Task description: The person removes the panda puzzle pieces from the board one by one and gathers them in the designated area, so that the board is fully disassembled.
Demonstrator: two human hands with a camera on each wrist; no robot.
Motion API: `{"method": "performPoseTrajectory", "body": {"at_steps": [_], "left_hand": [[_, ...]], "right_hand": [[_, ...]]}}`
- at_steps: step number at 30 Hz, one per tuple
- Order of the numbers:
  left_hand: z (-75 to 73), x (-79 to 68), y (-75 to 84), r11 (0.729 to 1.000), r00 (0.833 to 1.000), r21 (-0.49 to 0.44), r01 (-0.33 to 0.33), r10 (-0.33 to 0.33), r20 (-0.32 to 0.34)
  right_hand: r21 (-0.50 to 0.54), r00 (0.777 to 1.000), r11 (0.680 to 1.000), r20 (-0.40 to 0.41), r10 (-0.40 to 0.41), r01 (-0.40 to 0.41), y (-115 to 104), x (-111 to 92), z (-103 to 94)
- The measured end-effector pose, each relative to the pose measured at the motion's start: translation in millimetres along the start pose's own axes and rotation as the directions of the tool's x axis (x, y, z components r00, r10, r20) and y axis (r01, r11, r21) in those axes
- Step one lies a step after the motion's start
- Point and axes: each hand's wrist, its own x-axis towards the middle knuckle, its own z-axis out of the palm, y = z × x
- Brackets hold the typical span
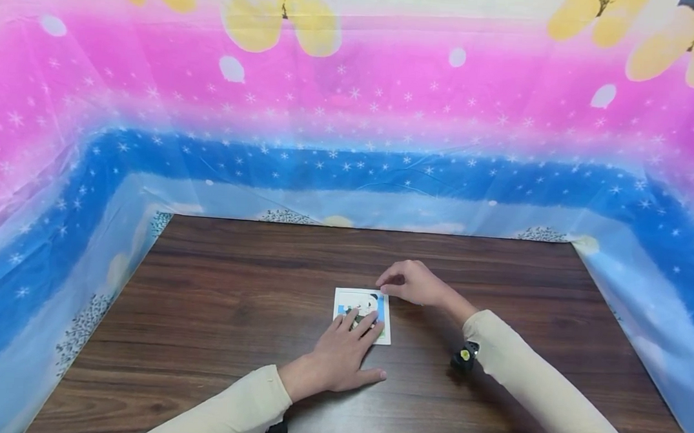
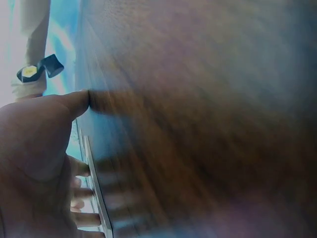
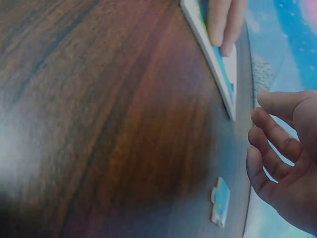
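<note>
A small jigsaw puzzle board (image 1: 339, 300) with a white border and a panda picture lies flat on the table. My left hand (image 1: 339, 357) rests on its lower part with fingers spread, covering some of the picture; the thumb is out to the side over the table. My right hand (image 1: 415, 284) hovers by the board's top right corner, fingers loosely bent. In the right wrist view a gap shows between its thumb and fingertips (image 3: 255, 158), with nothing in them. Below that hand, a loose puzzle piece (image 3: 221, 202) with blue on top lies on the table.
The dark wood-grain table (image 1: 234, 270) is bordered on the back and sides by a pink and blue patterned cloth (image 1: 351, 126). A dark wrist device (image 1: 464, 356) sits under the right sleeve, and another dark one (image 1: 275, 432) under the left sleeve.
</note>
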Motion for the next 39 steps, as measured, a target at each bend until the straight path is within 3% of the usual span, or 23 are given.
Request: {"method": "performPoseTrajectory", "body": {"at_steps": [6,13,24,39], "left_hand": [[-0.9,-0.9,-1.5,1.000,1.000,-0.015,-0.014,0.014,0.007],[-3.7,-1.5,-2.1,0.999,1.000,0.032,-0.023,0.023,0.022],[-3.3,-1.1,-4.5,0.999,0.999,0.049,-0.022,0.021,0.037],[-4.0,-1.4,-5.9,0.999,0.999,0.041,-0.031,0.030,0.037]], "right_hand": [[-0.006,0.999,1.000,0.029,-0.023,0.023,-1.1,6.2,10.2],[-0.030,0.990,0.993,0.088,-0.114,0.117,-4.4,9.0,14.1],[-0.035,0.983,0.991,0.143,-0.119,0.125,-10.6,8.5,13.8],[-0.039,0.989,0.994,0.113,-0.098,0.103,-13.5,7.1,17.6]]}}
